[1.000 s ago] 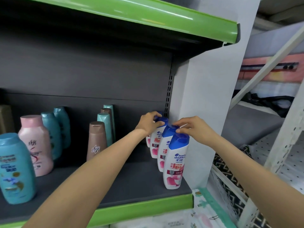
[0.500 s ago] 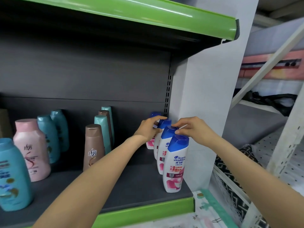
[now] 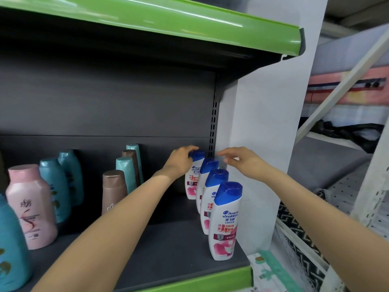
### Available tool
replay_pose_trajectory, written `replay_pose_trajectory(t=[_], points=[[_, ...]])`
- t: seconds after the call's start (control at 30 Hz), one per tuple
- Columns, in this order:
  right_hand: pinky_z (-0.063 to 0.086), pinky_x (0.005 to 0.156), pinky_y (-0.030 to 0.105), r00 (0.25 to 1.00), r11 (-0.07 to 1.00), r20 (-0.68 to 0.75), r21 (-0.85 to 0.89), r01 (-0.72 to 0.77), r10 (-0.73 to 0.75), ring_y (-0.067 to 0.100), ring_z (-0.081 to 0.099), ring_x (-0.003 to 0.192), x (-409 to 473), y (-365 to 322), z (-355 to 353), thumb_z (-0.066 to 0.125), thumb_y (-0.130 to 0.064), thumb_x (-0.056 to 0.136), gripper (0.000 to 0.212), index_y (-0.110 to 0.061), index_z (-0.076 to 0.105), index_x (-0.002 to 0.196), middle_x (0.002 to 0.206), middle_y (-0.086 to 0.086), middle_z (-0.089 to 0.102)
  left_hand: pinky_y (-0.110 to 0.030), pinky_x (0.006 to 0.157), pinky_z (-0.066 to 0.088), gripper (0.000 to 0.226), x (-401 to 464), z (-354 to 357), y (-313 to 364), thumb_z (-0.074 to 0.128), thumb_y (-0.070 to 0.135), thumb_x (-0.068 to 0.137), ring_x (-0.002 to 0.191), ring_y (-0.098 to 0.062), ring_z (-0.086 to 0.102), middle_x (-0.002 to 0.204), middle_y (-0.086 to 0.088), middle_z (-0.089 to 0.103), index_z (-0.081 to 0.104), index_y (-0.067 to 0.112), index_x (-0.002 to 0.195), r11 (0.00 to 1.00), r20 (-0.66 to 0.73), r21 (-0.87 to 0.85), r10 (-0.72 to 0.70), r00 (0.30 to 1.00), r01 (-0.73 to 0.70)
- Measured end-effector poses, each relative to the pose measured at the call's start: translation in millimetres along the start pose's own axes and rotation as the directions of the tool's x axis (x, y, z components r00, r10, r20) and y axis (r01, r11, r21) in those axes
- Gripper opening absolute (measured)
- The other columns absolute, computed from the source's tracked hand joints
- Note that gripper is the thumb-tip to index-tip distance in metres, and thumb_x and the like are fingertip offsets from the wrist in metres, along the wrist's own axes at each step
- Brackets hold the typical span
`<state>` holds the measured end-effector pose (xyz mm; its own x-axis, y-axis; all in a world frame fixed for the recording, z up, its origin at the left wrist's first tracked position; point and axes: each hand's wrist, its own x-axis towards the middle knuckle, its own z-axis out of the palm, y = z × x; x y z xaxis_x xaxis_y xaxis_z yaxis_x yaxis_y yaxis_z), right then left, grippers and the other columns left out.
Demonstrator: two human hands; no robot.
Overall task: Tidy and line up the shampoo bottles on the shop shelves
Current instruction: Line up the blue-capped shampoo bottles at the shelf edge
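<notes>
Against the white side panel [image 3: 261,144] at the end of the dark shelf [image 3: 168,249], four white shampoo bottles with blue caps are standing upright in a single file running from the shelf's green front lip [image 3: 189,283] towards the back wall. The front bottle [image 3: 225,222] is sitting nearest that panel's front edge, the second bottle [image 3: 210,199] is tucked close behind it, the third bottle [image 3: 205,175] is largely hidden behind those, and the rearmost bottle [image 3: 192,178] is standing deepest in.

You are reaching your left hand [image 3: 179,163] in to that rearmost bottle, with your fingers [image 3: 189,149] curling over its blue cap and gripping it from the side away from the panel. Your right hand [image 3: 242,160] is hovering just beside the panel, above the third bottle's cap; its fingers are spread loosely apart, are blurred, and are not holding anything.

Farther from the panel, a brown bottle [image 3: 113,190] is standing ahead of a teal bottle [image 3: 126,173], with another brown and another teal one behind them. Farther still, a pink bottle [image 3: 31,207] is standing in front of two teal ones, and a large teal bottle [image 3: 12,245] is sitting at the frame's edge. Overhead, a green-edged upper shelf [image 3: 168,20] is meeting the panel.
</notes>
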<state>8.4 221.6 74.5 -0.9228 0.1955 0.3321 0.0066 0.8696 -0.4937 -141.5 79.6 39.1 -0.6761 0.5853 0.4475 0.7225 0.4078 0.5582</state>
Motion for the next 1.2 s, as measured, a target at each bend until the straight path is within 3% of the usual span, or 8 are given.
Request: replay_pose_trajectory(t=[0.1, 0.17, 0.3, 0.37, 0.6, 0.8, 0.97, 1.2], points=[[0.032, 0.092, 0.018, 0.994, 0.999, 0.104, -0.029, -0.018, 0.021, 0.018, 0.048, 0.121, 10, 2, 7, 0.038, -0.010, 0.100, 0.036, -0.019, 0.051, 0.133, 0.134, 0.005, 0.053, -0.028, 0.111, 0.023, 0.056, 6, 2, -3, 0.040, -0.002, 0.092, 0.139, -0.021, 0.029, 0.151, -0.005, 0.032, 0.033, 0.018, 0.145, 0.988, 0.116, 0.146, 0.022, 0.993, -0.039], [0.030, 0.092, 0.017, 0.990, 0.998, 0.134, -0.051, -0.027, 0.033, 0.018, 0.046, 0.123, 15, 3, 10, 0.038, -0.011, 0.100, 0.036, -0.019, 0.050, 0.134, 0.137, 0.004, 0.050, -0.029, 0.113, 0.019, 0.059, 7, 1, -3, 0.041, 0.000, 0.092, 0.141, -0.021, 0.024, 0.154, -0.004, 0.025, 0.028, 0.019, 0.147, 0.974, 0.185, 0.219, 0.022, 0.983, -0.063], [0.029, 0.092, 0.017, 0.991, 0.995, 0.127, -0.098, -0.019, 0.032, 0.018, 0.045, 0.125, 16, 3, 14, 0.041, -0.014, 0.100, 0.036, -0.019, 0.051, 0.134, 0.140, 0.001, 0.048, -0.037, 0.103, 0.039, 0.057, 4, -4, -2, 0.045, 0.007, 0.092, 0.122, -0.027, 0.043, 0.135, -0.009, 0.036, 0.031, 0.022, 0.145, 0.931, 0.087, 0.362, 0.017, 0.996, -0.047], [0.031, 0.090, 0.018, 0.994, 0.996, 0.103, -0.082, -0.027, 0.035, 0.018, 0.046, 0.123, 17, 4, 15, 0.042, -0.014, 0.099, 0.035, -0.019, 0.052, 0.133, 0.138, 0.002, 0.050, -0.040, 0.100, 0.042, 0.053, 1, -7, -1, 0.052, 0.012, 0.091, 0.116, -0.030, 0.045, 0.129, -0.012, 0.036, 0.038, 0.021, 0.142, 0.921, 0.026, 0.388, 0.005, 1.000, -0.014], [0.036, 0.087, 0.020, 0.995, 0.997, 0.085, -0.054, -0.047, 0.052, 0.019, 0.051, 0.117, 16, 2, 16, 0.042, -0.012, 0.099, 0.034, -0.018, 0.055, 0.129, 0.131, 0.005, 0.056, -0.037, 0.078, 0.051, 0.039, -12, -10, -5, 0.065, 0.007, 0.084, 0.100, -0.031, 0.059, 0.115, -0.015, 0.054, 0.047, 0.015, 0.117, 0.968, -0.055, 0.244, -0.051, 0.997, 0.063], [0.038, 0.089, 0.024, 0.993, 0.996, 0.108, -0.075, -0.044, 0.052, 0.022, 0.052, 0.116, 16, -6, 12, 0.043, -0.013, 0.099, 0.032, -0.015, 0.056, 0.128, 0.130, 0.007, 0.056, -0.032, 0.081, 0.045, 0.039, -32, -16, 5, 0.063, 0.009, 0.085, 0.102, -0.028, 0.056, 0.115, -0.010, 0.052, 0.053, 0.018, 0.122, 0.979, -0.141, 0.205, 0.047, 0.989, -0.017], [0.036, 0.090, 0.021, 0.996, 0.999, 0.084, -0.047, -0.016, 0.020, 0.019, 0.053, 0.114, 11, -20, 1, 0.050, -0.020, 0.096, 0.029, -0.013, 0.060, 0.123, 0.129, 0.005, 0.058, -0.033, 0.087, 0.044, 0.036, -48, -36, 17, 0.065, 0.012, 0.084, 0.106, -0.026, 0.056, 0.118, -0.008, 0.056, 0.058, 0.019, 0.119, 0.993, -0.280, 0.116, 0.031, 0.960, 0.002], [0.036, 0.077, 0.007, 0.990, 0.989, 0.000, -0.048, 0.143, -0.143, 0.005, 0.052, 0.101, -13, -60, -8, 0.057, -0.027, 0.092, 0.031, -0.017, 0.062, 0.121, 0.123, 0.001, 0.061, -0.020, 0.078, 0.039, 0.034, -92, -86, 46, 0.065, 0.011, 0.085, 0.093, -0.013, 0.052, 0.108, 0.000, 0.055, 0.060, 0.020, 0.117, 0.993, -0.430, 0.020, 0.111, 0.896, -0.114]])
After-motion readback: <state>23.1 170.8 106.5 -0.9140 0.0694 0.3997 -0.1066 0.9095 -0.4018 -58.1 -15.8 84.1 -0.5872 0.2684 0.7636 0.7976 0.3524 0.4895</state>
